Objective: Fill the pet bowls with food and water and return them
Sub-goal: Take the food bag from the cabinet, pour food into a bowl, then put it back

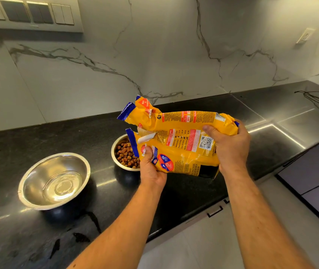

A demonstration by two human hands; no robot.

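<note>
Both hands (230, 144) gripping bag (182, 140)

Bright, even indoor light. White glare streaks the glossy black counter (38, 144) and glints inside the steel bowl (55, 180). Focus is sharp; wide-angle distortion bends the wall (154, 45) and edges.

Domestic kitchen: polished black granite countertop (38, 136), white grey-veined marble-look backsplash (154, 55), wall-mounted switch and socket panel (26, 12), flat grey base cabinets (314, 183) below.
</note>
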